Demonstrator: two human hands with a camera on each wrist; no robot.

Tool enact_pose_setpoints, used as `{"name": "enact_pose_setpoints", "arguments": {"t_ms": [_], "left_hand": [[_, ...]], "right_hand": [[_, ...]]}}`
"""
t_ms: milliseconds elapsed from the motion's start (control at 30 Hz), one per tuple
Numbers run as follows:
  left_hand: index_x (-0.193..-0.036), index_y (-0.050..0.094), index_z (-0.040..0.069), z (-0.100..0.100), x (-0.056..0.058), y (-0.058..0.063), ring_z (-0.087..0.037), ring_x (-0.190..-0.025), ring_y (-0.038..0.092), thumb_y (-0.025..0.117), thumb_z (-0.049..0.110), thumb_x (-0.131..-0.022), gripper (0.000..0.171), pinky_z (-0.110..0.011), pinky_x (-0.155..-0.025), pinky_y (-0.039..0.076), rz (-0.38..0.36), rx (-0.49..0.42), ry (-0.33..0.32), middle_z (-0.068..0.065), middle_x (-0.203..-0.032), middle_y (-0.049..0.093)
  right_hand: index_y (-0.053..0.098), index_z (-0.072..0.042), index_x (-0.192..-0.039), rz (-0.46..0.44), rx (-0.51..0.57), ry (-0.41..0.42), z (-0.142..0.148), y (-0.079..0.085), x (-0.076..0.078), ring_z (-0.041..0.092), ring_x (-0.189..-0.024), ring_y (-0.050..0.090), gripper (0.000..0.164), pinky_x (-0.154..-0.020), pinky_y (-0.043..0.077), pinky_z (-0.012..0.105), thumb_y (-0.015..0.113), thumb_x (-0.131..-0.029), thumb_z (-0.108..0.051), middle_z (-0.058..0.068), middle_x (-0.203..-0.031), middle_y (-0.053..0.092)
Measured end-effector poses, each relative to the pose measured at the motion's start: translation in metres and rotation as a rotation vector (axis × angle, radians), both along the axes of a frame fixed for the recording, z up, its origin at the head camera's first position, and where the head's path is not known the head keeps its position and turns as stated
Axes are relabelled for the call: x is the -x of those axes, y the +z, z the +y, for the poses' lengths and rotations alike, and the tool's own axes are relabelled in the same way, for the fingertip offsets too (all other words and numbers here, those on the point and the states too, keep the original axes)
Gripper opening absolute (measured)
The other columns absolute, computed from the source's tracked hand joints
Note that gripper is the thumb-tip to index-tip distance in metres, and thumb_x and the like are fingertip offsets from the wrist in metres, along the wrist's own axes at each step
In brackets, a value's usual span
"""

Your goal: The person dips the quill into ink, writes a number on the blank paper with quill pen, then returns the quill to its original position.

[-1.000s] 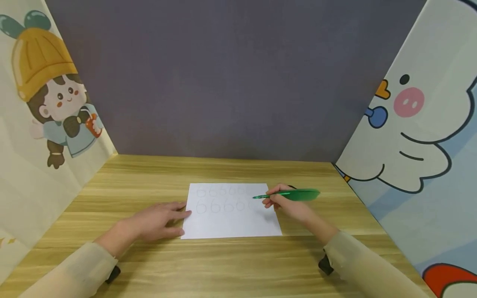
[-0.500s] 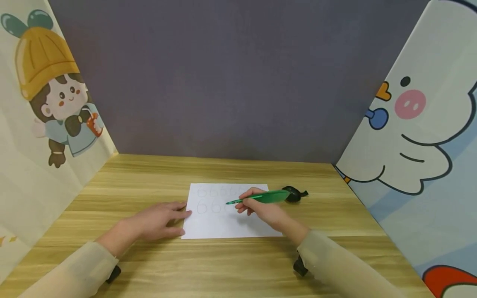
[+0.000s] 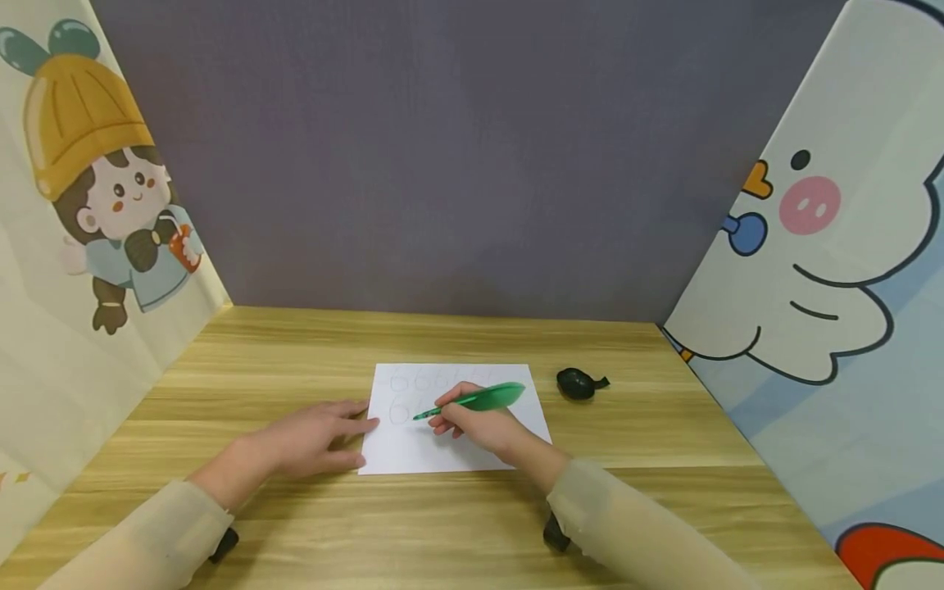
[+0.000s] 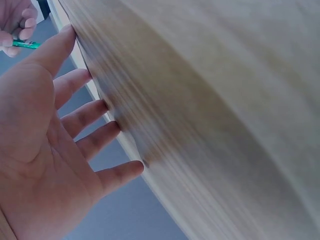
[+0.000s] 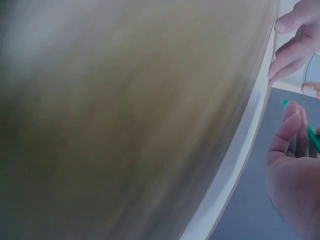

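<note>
A white sheet of paper [image 3: 398, 455] lies on the table, with two rows of faint 6s written on it. My right hand [image 3: 475, 426] pinches a green feather-shaped pen [image 3: 490, 398] over the sheet; its tip points left, near the start of the second row. Whether the tip touches the paper I cannot tell. Part of both rows is hidden behind this hand. At the sheet's left edge rests my left hand [image 3: 313, 438], fingers spread and fairly straight, fingertips on the paper. The left wrist view shows its palm [image 4: 40, 145] and extended fingers.
A small dark round object [image 3: 578, 383] with a short stub lies to the right of the sheet on the wooden table [image 3: 295, 524]. A grey panel [image 3: 442, 164] stands behind, and cartoon-printed walls [image 3: 870, 270] flank both sides.
My right hand has moved left across the sheet with the pen, from the right edge to near the row's start. The dark round object has come into view. My left hand stays put.
</note>
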State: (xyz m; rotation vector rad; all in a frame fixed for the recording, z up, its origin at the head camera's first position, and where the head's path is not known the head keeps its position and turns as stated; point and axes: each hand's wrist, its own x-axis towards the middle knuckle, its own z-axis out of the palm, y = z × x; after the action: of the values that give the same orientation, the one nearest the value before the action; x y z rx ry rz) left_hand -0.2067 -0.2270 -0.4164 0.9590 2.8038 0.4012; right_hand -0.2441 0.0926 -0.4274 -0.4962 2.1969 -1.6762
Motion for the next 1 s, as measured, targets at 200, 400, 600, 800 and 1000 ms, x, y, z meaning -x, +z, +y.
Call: {"name": "enact_pose_setpoints", "arguments": {"t_ms": [200, 400, 600, 800, 1000], "left_hand": [[-0.158, 0.061, 0.015, -0.001, 0.0, -0.001, -0.051, -0.153, 0.049, 0.07, 0.053, -0.105, 0.066, -0.07, -0.122, 0.043, -0.01, 0.008, 0.008, -0.024, -0.169, 0.048], [-0.159, 0.061, 0.017, -0.001, 0.0, -0.001, -0.051, -0.152, 0.05, 0.07, 0.055, -0.105, 0.066, -0.07, -0.122, 0.044, -0.009, 0.016, 0.011, -0.023, -0.17, 0.048], [-0.159, 0.061, 0.016, 0.0, -0.001, 0.0, -0.051, -0.152, 0.049, 0.07, 0.053, -0.105, 0.066, -0.07, -0.122, 0.044, -0.009, 0.007, 0.01, -0.023, -0.17, 0.047], [-0.159, 0.061, 0.015, 0.0, -0.002, 0.002, -0.051, -0.153, 0.048, 0.071, 0.052, -0.105, 0.066, -0.07, -0.122, 0.043, -0.015, -0.004, 0.016, -0.024, -0.17, 0.047], [-0.158, 0.061, 0.014, 0.0, -0.003, 0.001, -0.051, -0.153, 0.049, 0.071, 0.052, -0.105, 0.066, -0.069, -0.122, 0.044, -0.01, -0.005, 0.013, -0.024, -0.17, 0.048]], "right_hand": [[0.069, 0.003, -0.121, -0.002, -0.011, -0.017, -0.02, 0.0, -0.006, 0.014, -0.092, 0.081, 0.025, -0.076, 0.059, 0.025, 0.064, -0.103, -0.013, 0.016, -0.107, 0.085], [0.069, 0.001, -0.118, -0.008, -0.005, -0.041, -0.028, 0.001, -0.009, 0.014, -0.09, 0.08, 0.021, -0.076, 0.06, 0.025, 0.064, -0.102, -0.011, 0.015, -0.105, 0.085], [0.069, 0.003, -0.119, -0.028, -0.001, -0.065, -0.029, -0.001, -0.01, 0.015, -0.089, 0.08, 0.024, -0.078, 0.061, 0.027, 0.063, -0.101, -0.011, 0.016, -0.106, 0.085], [0.07, 0.003, -0.119, -0.05, 0.009, -0.087, -0.031, -0.001, -0.013, 0.015, -0.087, 0.08, 0.023, -0.076, 0.061, 0.026, 0.063, -0.101, -0.01, 0.017, -0.103, 0.085], [0.069, 0.003, -0.12, -0.1, 0.033, -0.092, -0.031, -0.003, -0.013, 0.015, -0.088, 0.08, 0.023, -0.077, 0.061, 0.025, 0.063, -0.104, -0.012, 0.017, -0.104, 0.085]]}}
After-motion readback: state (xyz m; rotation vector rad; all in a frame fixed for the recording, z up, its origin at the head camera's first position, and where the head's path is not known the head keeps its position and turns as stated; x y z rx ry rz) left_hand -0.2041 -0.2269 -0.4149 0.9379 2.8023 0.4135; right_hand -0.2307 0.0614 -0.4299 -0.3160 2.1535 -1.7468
